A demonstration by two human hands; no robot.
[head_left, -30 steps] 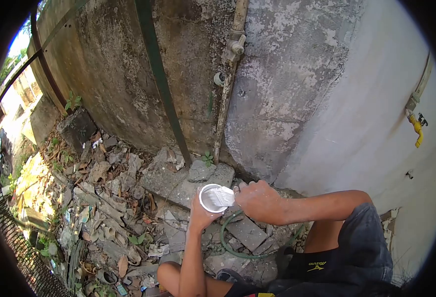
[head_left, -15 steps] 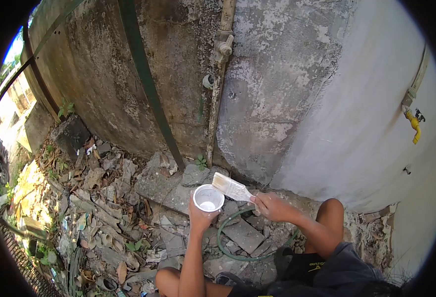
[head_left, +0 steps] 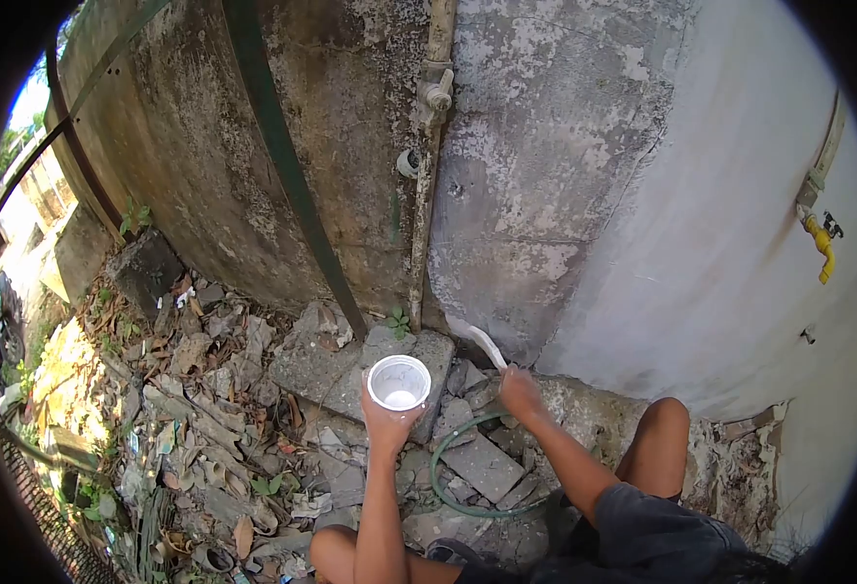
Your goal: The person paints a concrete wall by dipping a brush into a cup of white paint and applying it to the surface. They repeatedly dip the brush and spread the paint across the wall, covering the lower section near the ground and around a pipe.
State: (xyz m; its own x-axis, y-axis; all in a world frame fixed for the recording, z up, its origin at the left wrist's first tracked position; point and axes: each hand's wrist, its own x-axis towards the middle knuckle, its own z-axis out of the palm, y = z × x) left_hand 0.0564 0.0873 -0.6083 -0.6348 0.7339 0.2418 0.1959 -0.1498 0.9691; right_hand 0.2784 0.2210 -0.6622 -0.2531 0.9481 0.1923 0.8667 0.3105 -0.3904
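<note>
A round white tub (head_left: 399, 383) with some white paint at its bottom is held from below by my left hand (head_left: 389, 424), its mouth facing up. To its right, my right hand (head_left: 521, 394) is closed around the handle of a paintbrush (head_left: 487, 345). The brush is seen nearly edge-on, its bristle end at the foot of the weathered grey wall (head_left: 526, 195). Further right, the wall has a smooth, pale coated part (head_left: 701, 243).
An upright pipe (head_left: 426, 195) with a valve runs down the wall, beside a slanting green metal bar (head_left: 287, 165). A yellow tap (head_left: 820, 243) juts out at right. Broken slabs, rubble (head_left: 224, 389) and a green hose (head_left: 438, 477) lie on the ground.
The brush has left the tub's rim and moved right and up to the wall's base, turning edge-on. The tub has shifted slightly left and up with my left hand.
</note>
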